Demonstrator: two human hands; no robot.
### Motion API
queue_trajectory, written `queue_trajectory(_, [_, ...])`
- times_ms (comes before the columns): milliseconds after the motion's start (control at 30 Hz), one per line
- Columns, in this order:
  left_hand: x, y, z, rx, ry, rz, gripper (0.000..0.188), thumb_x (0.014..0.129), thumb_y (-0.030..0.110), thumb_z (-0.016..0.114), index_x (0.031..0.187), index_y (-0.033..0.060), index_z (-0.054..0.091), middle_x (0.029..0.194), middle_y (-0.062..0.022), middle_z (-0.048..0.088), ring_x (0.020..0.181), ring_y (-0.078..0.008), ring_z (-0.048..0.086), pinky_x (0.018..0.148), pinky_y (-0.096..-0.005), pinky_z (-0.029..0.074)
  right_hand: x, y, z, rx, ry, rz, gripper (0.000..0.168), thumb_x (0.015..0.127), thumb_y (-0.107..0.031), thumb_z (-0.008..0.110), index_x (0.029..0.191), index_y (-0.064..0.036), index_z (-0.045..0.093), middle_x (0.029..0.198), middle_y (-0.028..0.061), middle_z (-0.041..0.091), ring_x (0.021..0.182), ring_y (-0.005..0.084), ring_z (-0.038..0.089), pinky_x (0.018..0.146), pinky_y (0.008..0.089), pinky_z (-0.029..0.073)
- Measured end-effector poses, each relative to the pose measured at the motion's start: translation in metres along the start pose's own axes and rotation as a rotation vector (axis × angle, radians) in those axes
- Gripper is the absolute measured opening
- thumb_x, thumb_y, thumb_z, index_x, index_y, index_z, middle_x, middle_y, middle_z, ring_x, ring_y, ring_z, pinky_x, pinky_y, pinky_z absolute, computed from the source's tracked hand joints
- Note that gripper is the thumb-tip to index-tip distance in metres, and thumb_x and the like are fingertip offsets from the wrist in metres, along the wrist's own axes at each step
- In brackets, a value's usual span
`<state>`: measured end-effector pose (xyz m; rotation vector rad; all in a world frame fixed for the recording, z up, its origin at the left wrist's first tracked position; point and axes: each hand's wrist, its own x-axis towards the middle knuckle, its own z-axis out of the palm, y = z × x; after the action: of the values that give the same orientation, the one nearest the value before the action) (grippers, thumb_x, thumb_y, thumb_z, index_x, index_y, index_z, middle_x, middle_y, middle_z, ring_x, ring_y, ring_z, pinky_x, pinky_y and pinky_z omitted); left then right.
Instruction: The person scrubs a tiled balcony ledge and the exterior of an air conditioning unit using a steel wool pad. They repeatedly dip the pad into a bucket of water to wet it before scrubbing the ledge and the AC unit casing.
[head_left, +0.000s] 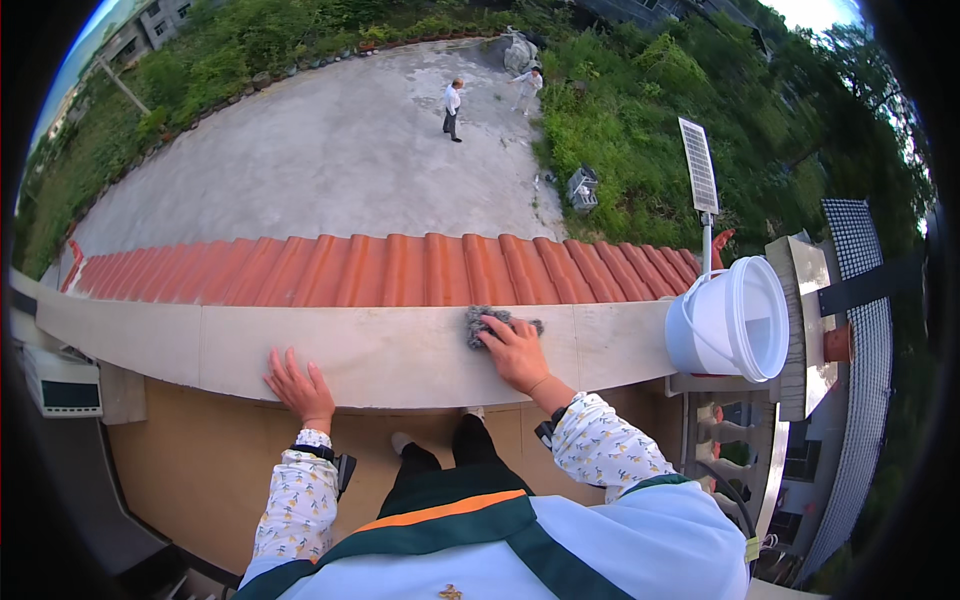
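Note:
My right hand (519, 358) grips a grey, fuzzy cleaning cloth (480, 327) and presses it on the far edge of a pale stone parapet ledge (405, 352). Part of the cloth is hidden under my fingers. Farther left, my left hand (301, 390) rests on the near side of the same ledge, fingers spread and holding nothing. A white plastic bucket (701, 326) with a wire-like handle stands at the ledge's right end, its mouth tilted toward the right in this view.
Red roof tiles (405, 270) slope away beyond the ledge, above a concrete yard (315, 165) where two people stand. A solar panel (698, 165) on a pole rises behind the bucket. At left is a white appliance (60, 382); at right, a stone balustrade (724, 450).

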<state>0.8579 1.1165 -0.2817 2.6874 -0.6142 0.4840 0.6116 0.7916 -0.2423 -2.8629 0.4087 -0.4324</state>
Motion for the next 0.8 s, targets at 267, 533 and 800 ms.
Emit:
queue_trajectory(267, [0.002, 0.010, -0.005, -0.003, -0.025, 0.009, 0.048, 0.095, 0.029, 0.054, 0.138, 0.0073, 0.048, 0.152, -0.0192, 0.036, 0.142, -0.0390, 0.033, 0.117, -0.0622, 0.019, -0.106, 0.102, -0.027, -0.339, 0.194, 0.652, 0.030, 0.090, -0.014, 0.060, 0.119, -0.014, 0.067, 0.139, 0.0046, 0.055, 0.108, 0.0357, 0.052, 0.092, 0.0499, 0.045])
queue_trajectory(533, [0.008, 0.014, -0.004, -0.007, -0.056, -0.003, 0.052, 0.095, 0.032, 0.056, 0.141, 0.0083, 0.046, 0.153, -0.0198, 0.033, 0.143, -0.0387, 0.031, 0.117, -0.0643, 0.018, 0.036, -0.145, 0.048, 0.128, -0.042, -0.116, 0.041, 0.081, -0.012, 0.061, 0.121, -0.016, 0.067, 0.142, 0.0030, 0.053, 0.111, 0.0312, 0.052, 0.093, 0.0431, 0.044])
queue_trajectory(800, [-0.016, 0.019, -0.022, -0.265, 0.058, -0.121, 0.048, 0.098, 0.030, 0.053, 0.141, 0.0090, 0.046, 0.152, -0.0207, 0.035, 0.141, -0.0410, 0.033, 0.115, -0.0638, 0.020, 0.055, -0.114, 0.016, 0.452, -0.279, -0.247, 0.033, 0.089, -0.023, 0.067, 0.123, -0.021, 0.069, 0.148, 0.0016, 0.051, 0.119, 0.0342, 0.052, 0.100, 0.0493, 0.044])
